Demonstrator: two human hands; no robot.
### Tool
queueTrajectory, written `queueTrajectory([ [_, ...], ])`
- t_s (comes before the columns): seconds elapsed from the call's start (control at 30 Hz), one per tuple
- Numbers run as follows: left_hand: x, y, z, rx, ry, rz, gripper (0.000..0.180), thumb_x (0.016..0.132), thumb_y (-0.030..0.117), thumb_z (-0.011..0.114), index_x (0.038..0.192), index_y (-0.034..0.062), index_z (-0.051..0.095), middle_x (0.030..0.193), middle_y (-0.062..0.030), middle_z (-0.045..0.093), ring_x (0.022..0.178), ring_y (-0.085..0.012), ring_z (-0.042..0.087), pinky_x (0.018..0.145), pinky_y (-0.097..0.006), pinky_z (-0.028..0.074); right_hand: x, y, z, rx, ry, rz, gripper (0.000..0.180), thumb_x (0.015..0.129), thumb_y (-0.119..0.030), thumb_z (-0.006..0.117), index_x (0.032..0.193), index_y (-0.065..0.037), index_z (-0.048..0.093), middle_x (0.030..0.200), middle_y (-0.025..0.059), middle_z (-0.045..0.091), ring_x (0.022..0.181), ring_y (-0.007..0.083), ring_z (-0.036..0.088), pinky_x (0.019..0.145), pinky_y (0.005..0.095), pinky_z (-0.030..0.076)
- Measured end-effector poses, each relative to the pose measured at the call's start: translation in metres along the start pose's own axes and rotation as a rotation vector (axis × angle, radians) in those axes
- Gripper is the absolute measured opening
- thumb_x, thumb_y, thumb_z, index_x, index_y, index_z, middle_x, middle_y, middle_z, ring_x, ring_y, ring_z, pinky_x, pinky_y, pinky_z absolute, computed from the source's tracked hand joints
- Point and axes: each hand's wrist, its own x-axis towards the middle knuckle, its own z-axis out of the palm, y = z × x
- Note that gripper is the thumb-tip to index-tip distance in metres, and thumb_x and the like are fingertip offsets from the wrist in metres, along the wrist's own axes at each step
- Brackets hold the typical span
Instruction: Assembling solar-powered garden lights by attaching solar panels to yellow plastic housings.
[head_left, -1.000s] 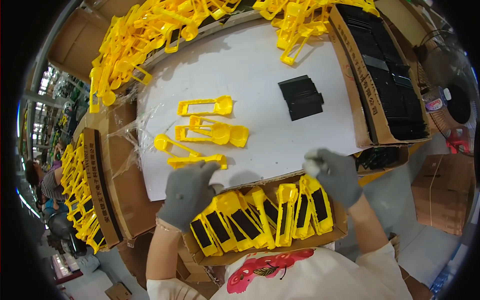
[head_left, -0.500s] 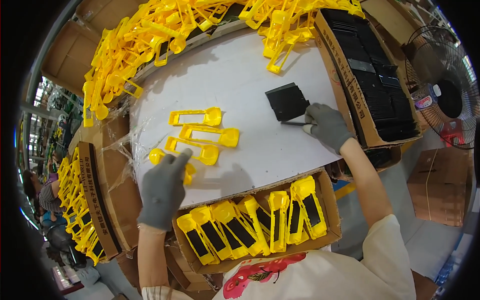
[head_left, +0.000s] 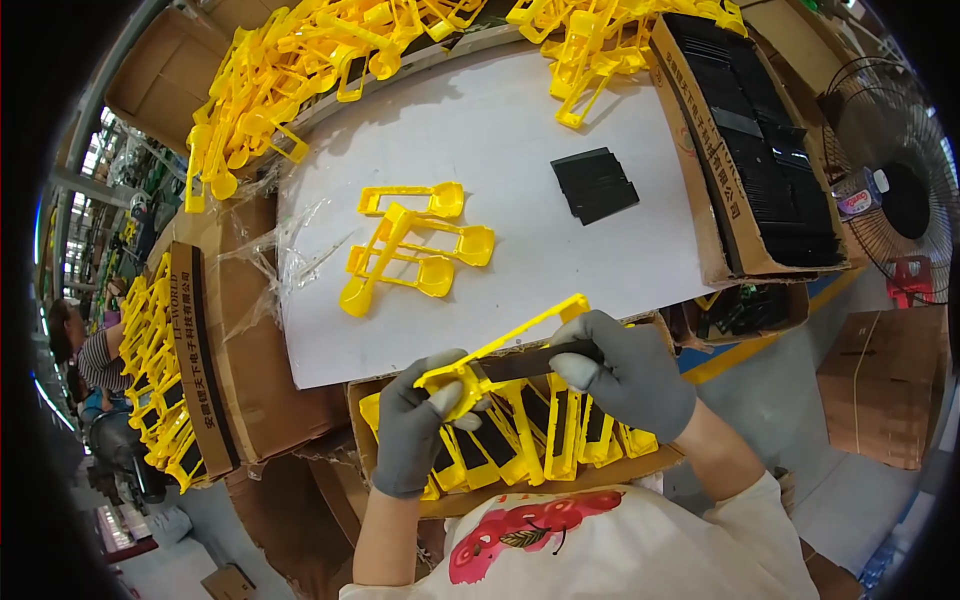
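My left hand (head_left: 412,425), in a grey glove, is closed on the rounded end of a yellow plastic frame (head_left: 530,325) with a long slot. My right hand (head_left: 635,385), also gloved, pinches a thin black panel (head_left: 528,366) that lies along the frame's slot. I cannot tell whether it is seated there. Both hands are above a cardboard box (head_left: 660,460) of yellow frames with black panels in them (head_left: 520,445). Beyond them, several empty yellow frames (head_left: 415,200) lie on the white tabletop, one crosswise over others. A small stack of black panels (head_left: 597,187) rests farther right.
A heap of yellow frames (head_left: 300,60) lines the far edge. At the right stands a carton of black panels (head_left: 745,150), with a fan (head_left: 905,200) beyond. Another carton (head_left: 215,370) with filled frames is at the left; a person (head_left: 95,355) is in the background.
My left hand has come right and nearer from the loose frames, now holding one. My right hand has drawn back from the black stack with a panel. One loose frame now lies crosswise.
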Motion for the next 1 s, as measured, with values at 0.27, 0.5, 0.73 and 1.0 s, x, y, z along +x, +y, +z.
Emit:
queueTrajectory([
  [0.27,-0.005,-0.007,0.014,0.038,0.024,-0.014,0.029,0.086,0.000,0.056,0.114,-0.0086,0.057,0.092,-0.0183,0.065,0.072,-0.0289,0.069,0.054,-0.028,0.058,-0.007,-0.003,0.000,-0.199,-0.023,0.019,0.019,0.089,-0.025,0.064,0.094,-0.007,0.060,0.074,0.0120,0.066,0.064,0.0273,0.066,0.057,0.0331,0.052],
  [0.5,-0.007,-0.009,0.023,0.048,0.044,-0.102,0.028,0.085,-0.004,0.055,0.113,-0.0088,0.058,0.086,-0.0180,0.065,0.071,-0.0284,0.069,0.050,-0.029,0.056,-0.015,-0.005,0.007,-0.301,0.026,-0.022,0.016,0.088,-0.021,0.064,0.094,-0.007,0.060,0.069,0.0116,0.064,0.059,0.0263,0.064,0.053,0.0323,0.049],
  [0.73,-0.008,-0.013,0.029,0.302,0.040,0.020,0.031,0.084,0.001,0.060,0.113,-0.0093,0.059,0.086,-0.0151,0.066,0.064,-0.0181,0.065,0.054,-0.023,0.051,-0.017,0.011,0.013,-0.406,-0.004,-0.062,0.030,0.087,-0.036,0.066,0.099,-0.011,0.057,0.063,0.0060,0.062,0.053,0.0250,0.062,0.049,0.0340,0.047],
  [1.0,-0.035,-0.002,0.009,0.398,-0.124,-0.057,0.022,0.085,-0.004,0.063,0.106,-0.0060,0.066,0.082,-0.0115,0.069,0.067,-0.0132,0.067,0.058,-0.022,0.055,-0.039,0.012,0.002,-0.205,-0.097,0.021,0.040,0.069,-0.021,0.081,0.104,-0.011,0.067,0.085,0.0096,0.067,0.071,0.0231,0.065,0.062,0.0304,0.051],
])
